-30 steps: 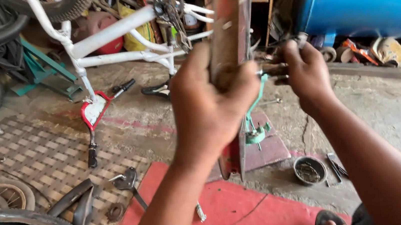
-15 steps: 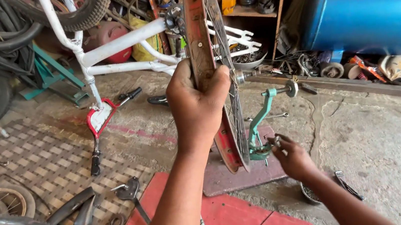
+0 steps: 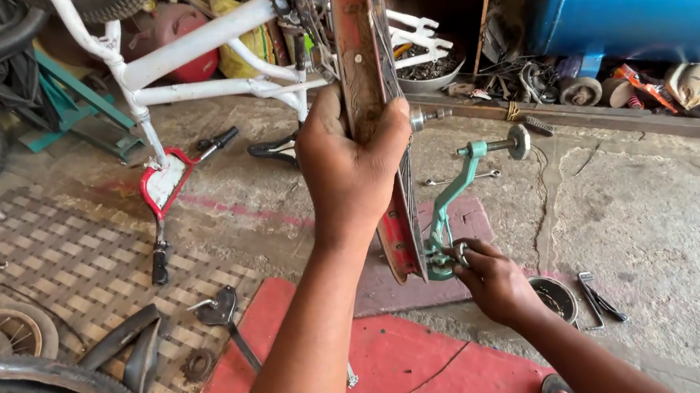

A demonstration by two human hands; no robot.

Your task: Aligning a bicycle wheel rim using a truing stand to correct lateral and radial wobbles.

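Cluttered workshop floor (image 3: 630, 191) framed the job: the left hand (image 3: 351, 166) kept its fingers wrapped over the upright red wheel rim (image 3: 368, 89), while the right hand (image 3: 491, 281) had dropped from the rim to pinch the green truing stand (image 3: 448, 212) base.

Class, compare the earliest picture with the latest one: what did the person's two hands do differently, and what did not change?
The right hand let go of the wheel rim's upper part and dropped to the base of the green stand, fingers at its bottom fitting. The left hand kept gripping the upright rim. The white bicycle frame stayed put.
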